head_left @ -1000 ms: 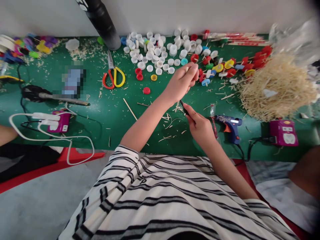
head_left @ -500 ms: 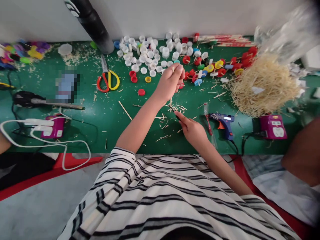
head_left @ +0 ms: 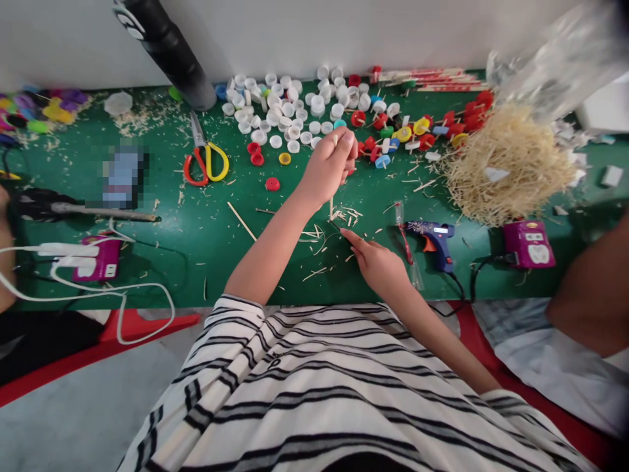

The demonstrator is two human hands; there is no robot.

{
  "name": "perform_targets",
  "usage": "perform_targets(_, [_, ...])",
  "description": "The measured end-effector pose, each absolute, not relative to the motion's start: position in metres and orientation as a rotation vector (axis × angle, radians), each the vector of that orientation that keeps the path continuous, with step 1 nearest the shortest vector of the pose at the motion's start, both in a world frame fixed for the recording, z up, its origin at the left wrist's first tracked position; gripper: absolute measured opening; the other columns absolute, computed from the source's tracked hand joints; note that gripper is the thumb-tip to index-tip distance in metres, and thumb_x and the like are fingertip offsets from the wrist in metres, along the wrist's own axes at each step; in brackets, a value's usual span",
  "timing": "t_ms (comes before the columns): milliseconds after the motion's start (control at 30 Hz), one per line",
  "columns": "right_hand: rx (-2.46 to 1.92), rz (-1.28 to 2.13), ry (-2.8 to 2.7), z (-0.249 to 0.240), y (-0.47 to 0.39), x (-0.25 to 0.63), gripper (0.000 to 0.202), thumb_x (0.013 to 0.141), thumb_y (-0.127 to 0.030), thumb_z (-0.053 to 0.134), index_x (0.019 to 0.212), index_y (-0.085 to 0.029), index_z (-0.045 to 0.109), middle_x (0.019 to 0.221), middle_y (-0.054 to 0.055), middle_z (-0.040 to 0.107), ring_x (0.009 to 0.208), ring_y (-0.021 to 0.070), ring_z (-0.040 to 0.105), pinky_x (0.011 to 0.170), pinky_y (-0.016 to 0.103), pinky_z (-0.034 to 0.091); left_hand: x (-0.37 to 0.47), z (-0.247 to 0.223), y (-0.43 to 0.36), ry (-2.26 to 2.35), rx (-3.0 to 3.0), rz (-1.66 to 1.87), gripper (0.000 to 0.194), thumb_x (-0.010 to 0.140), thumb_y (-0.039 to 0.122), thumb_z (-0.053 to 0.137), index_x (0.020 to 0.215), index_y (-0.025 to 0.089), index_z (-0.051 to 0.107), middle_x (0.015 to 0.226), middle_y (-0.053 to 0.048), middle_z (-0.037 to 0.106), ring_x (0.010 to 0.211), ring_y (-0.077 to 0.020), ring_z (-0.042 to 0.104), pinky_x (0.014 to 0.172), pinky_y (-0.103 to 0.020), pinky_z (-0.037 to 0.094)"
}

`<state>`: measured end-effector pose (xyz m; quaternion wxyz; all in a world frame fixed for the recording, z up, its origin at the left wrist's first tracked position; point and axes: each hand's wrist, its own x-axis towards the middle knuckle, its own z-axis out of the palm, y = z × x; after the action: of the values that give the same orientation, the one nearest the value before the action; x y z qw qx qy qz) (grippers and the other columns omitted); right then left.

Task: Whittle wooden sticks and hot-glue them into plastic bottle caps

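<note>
While we've got both hands over the green table (head_left: 230, 269), they're apart from each other, and each one is busy. Our left hand (head_left: 327, 167) is balled up tight around a wooden stick (head_left: 331, 208), with one end poking out above the thumb and the rest pointing down toward the tabletop. Our right hand (head_left: 382, 265) is lower and closer to us, fingers wrapped on a thin dark tool (head_left: 335, 226). Its tip sits right by the stick's lower end, but honestly we can't tell if they're touching. Pale wood slivers (head_left: 350, 215) are scattered just beside that spot.

Past the left fist we've got a big spread of white bottle caps (head_left: 285, 123), and to the right of those a bunch of colourful caps, some with little sticks through them, like the yellow one (head_left: 421, 126). The blue glue gun (head_left: 438, 244) lies to the right of our right hand, near a purple power socket (head_left: 528, 246). Beyond it is a heap of straw-like strands (head_left: 506, 190). Over on the left, the scissors (head_left: 209, 164) lie partly open, close to the black bottle (head_left: 171, 56).
</note>
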<state>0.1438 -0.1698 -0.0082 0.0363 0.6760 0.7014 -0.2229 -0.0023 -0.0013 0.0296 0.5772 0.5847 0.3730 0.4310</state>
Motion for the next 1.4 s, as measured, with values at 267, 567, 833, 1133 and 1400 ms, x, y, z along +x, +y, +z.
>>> perform_targets(267, [2.073, -0.659, 2.329, -0.004, -0.168, 0.147, 0.055, 0.111, -0.033, 0.038, 0.164, -0.04, 0.051, 0.096, 0.006, 0.072, 0.07, 0.0165, 0.058, 0.06, 0.026, 0.031, 0.003, 0.026, -0.002, 0.818, 1.354, 1.026, 0.061, 0.092, 0.086, 0.047, 0.09, 0.027, 0.061, 0.057, 0.005, 0.027, 0.055, -0.0124, 0.027, 0.048, -0.03, 0.025])
perform_targets(567, [2.136, -0.369, 2.458, 0.017, -0.149, 0.144, 0.062, 0.107, -0.021, 0.036, 0.162, -0.045, 0.053, 0.108, 0.006, 0.068, 0.065, 0.0133, 0.046, 0.056, 0.029, 0.026, 0.004, 0.025, -0.005, 0.817, 1.383, 1.043, 0.057, 0.095, 0.083, 0.044, 0.081, 0.029, 0.054, 0.057, 0.006, 0.02, 0.056, -0.0145, 0.027, 0.049, -0.033, 0.023])
perform_targets(833, [2.187, -0.574, 2.478, -0.012, -0.155, 0.138, 0.06, 0.11, -0.028, 0.032, 0.167, -0.037, 0.047, 0.092, 0.006, 0.065, 0.064, 0.0142, 0.047, 0.058, 0.027, 0.034, 0.006, 0.032, -0.008, 0.861, 1.347, 1.031, 0.056, 0.098, 0.077, 0.047, 0.071, 0.028, 0.043, 0.056, 0.007, 0.021, 0.052, -0.0123, 0.022, 0.047, -0.031, 0.021])
perform_targets(1133, [2.074, -0.593, 2.321, -0.018, -0.162, 0.138, 0.062, 0.108, -0.025, 0.038, 0.166, -0.043, 0.046, 0.098, 0.006, 0.069, 0.061, 0.013, 0.047, 0.057, 0.028, 0.028, 0.002, 0.027, -0.005, 0.897, 1.251, 1.097, 0.063, 0.095, 0.085, 0.042, 0.07, 0.028, 0.044, 0.053, 0.007, 0.021, 0.05, -0.0103, 0.013, 0.046, -0.029, 0.013])
perform_targets(1400, [2.005, -0.649, 2.266, -0.014, -0.159, 0.139, 0.06, 0.11, -0.029, 0.036, 0.167, -0.046, 0.043, 0.097, 0.005, 0.066, 0.063, 0.0136, 0.047, 0.058, 0.029, 0.023, 0.005, 0.032, -0.009, 0.875, 1.241, 1.091, 0.067, 0.09, 0.089, 0.049, 0.069, 0.026, 0.044, 0.053, 0.007, 0.023, 0.047, -0.0077, 0.017, 0.043, -0.026, 0.014])
